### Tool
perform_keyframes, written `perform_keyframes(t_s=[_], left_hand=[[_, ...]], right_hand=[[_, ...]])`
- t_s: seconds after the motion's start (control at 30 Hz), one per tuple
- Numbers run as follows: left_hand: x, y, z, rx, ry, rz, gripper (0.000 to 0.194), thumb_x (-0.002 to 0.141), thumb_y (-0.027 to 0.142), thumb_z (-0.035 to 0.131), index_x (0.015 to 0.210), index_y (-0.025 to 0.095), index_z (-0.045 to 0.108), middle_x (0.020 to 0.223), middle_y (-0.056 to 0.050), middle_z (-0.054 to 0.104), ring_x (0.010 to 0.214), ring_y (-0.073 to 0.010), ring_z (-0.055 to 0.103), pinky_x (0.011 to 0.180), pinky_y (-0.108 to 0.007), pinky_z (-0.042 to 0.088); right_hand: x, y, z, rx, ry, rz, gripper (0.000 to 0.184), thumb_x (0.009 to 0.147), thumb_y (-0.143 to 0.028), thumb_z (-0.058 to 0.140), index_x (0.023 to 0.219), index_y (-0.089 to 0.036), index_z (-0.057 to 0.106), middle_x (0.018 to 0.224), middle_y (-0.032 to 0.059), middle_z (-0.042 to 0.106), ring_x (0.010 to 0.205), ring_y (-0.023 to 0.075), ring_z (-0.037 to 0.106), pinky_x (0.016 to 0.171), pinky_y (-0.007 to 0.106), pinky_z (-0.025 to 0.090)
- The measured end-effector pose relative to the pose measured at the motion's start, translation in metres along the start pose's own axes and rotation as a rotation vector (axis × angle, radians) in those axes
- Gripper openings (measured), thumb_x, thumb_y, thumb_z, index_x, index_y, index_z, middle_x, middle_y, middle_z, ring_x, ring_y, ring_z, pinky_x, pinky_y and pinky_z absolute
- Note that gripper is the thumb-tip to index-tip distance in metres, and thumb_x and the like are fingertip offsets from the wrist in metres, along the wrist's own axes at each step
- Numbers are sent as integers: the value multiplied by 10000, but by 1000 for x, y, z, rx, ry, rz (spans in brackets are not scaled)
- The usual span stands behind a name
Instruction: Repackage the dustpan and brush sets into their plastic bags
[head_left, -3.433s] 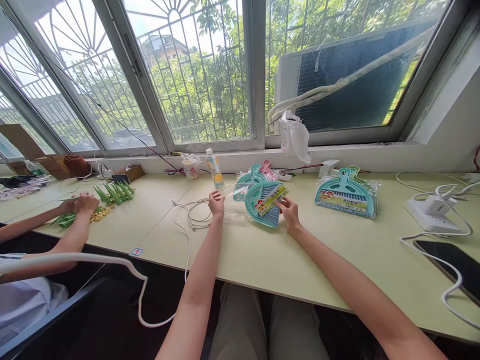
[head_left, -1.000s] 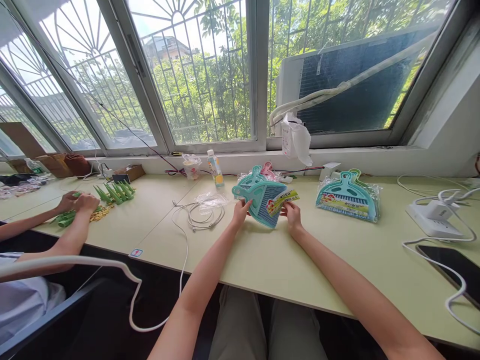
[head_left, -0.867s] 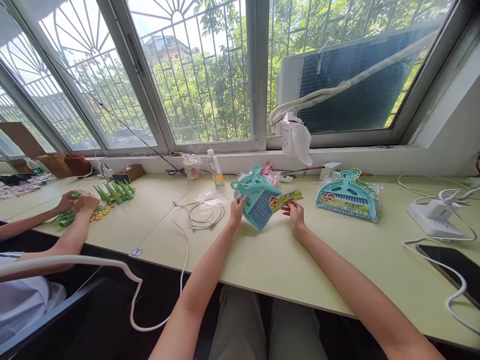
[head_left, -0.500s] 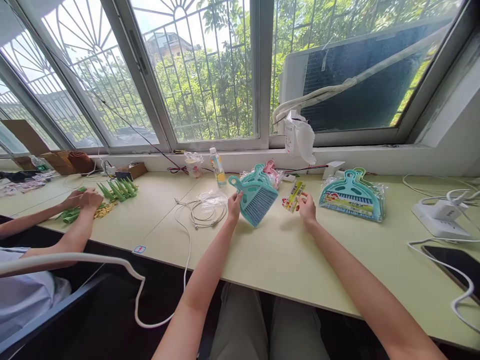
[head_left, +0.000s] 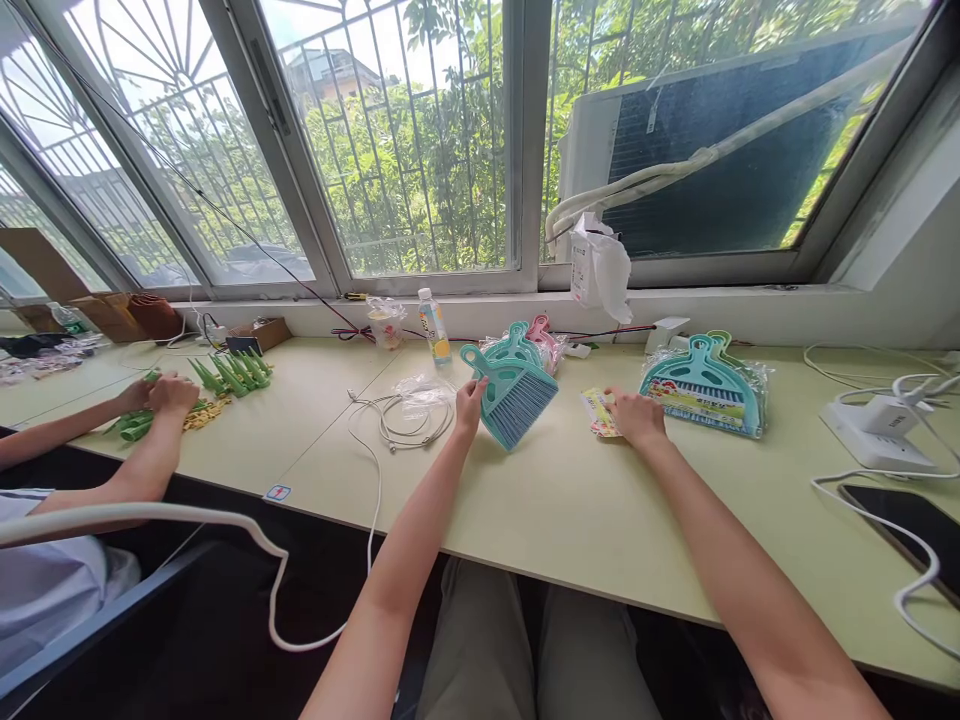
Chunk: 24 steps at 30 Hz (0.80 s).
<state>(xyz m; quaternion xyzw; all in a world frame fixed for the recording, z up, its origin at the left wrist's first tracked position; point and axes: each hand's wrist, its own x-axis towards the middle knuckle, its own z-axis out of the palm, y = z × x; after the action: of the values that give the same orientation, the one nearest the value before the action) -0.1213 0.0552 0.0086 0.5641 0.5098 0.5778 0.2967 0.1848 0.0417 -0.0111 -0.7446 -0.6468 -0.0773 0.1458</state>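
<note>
My left hand [head_left: 470, 405] is closed round a teal hand brush with dark bristles [head_left: 519, 405], held tilted above the table; a matching dustpan may be behind it, but I cannot tell. My right hand [head_left: 637, 415] grips a yellow-green printed card [head_left: 600, 412] at its right edge, low over the table. To the right of that hand lie bagged teal and green dustpan-and-brush sets [head_left: 701, 390], with a similar printed card in front. Behind the held brush are more sets in clear wrap, one teal [head_left: 517, 338] and one pink [head_left: 541, 330].
A drink bottle [head_left: 434, 328] and a plastic cup [head_left: 385, 325] stand by the window sill. Coiled white cable [head_left: 409, 428] and clear plastic wrap [head_left: 421, 395] lie left. A power strip [head_left: 874, 435] and phone [head_left: 904, 530] are right. A co-worker's hands [head_left: 169, 395] handle green pieces.
My right hand has moved right and down with the printed card, which now lies flatter and close to the tabletop. My left hand keeps the brush in nearly the same place.
</note>
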Motion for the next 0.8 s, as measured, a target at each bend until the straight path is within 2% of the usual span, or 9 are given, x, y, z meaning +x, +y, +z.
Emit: perform_keyframes(t_s=[0.13, 0.23, 0.37, 0.47, 0.53, 0.63, 0.8], left_hand=[[2, -1, 0, 5, -14, 0, 457, 853, 601, 482, 649, 194, 531, 563, 9, 485, 587, -127, 493, 584, -255, 386], [0, 2, 0, 51, -19, 19, 460, 866, 581, 461, 607, 200, 474, 548, 19, 441, 559, -116, 446, 563, -251, 345], [-14, 15, 6, 194, -38, 135, 461, 886, 544, 432, 579, 200, 440, 536, 25, 405, 541, -117, 403, 552, -257, 281], [-30, 27, 15, 319, -66, 230, 421, 907, 505, 420, 650, 196, 545, 566, 11, 483, 556, -129, 437, 560, -260, 273], [-39, 35, 20, 391, -94, 265, 398, 917, 474, 423, 704, 193, 609, 580, -1, 525, 559, -135, 455, 564, -262, 275], [-46, 42, 22, 460, -133, 309, 394, 931, 446, 412, 804, 185, 678, 592, -16, 559, 557, -138, 465, 565, -261, 278], [-48, 47, 16, 446, -293, 424, 371, 927, 413, 427, 1074, 198, 690, 653, -15, 607, 584, -140, 497, 580, -240, 321]], right_hand=[[-4, 3, 0, -21, 43, -23, 288, 882, -320, 567, 1124, -195, 660, 860, 156, 719, 805, 276, 672, 649, 318, 405], [-9, -7, -6, 52, 139, -23, 279, 924, -329, 485, 1079, -196, 676, 844, 127, 718, 766, 233, 657, 623, 282, 353], [-24, -46, -18, 268, 247, -124, 331, 949, -385, 432, 1082, -213, 682, 756, 72, 698, 685, 192, 620, 585, 263, 289], [-41, -82, -25, 437, 237, -246, 360, 931, -468, 459, 1121, -242, 667, 735, 42, 686, 665, 185, 605, 587, 262, 288], [-51, -100, -26, 504, 214, -264, 368, 904, -501, 499, 1128, -253, 654, 727, 33, 679, 659, 188, 599, 582, 266, 290], [-60, -112, -27, 560, 205, -208, 380, 883, -529, 520, 1114, -254, 643, 717, 28, 674, 643, 194, 587, 572, 277, 277], [-58, -111, -31, 598, 217, -78, 338, 852, -553, 545, 920, -245, 667, 667, 30, 646, 626, 195, 559, 566, 283, 248]])
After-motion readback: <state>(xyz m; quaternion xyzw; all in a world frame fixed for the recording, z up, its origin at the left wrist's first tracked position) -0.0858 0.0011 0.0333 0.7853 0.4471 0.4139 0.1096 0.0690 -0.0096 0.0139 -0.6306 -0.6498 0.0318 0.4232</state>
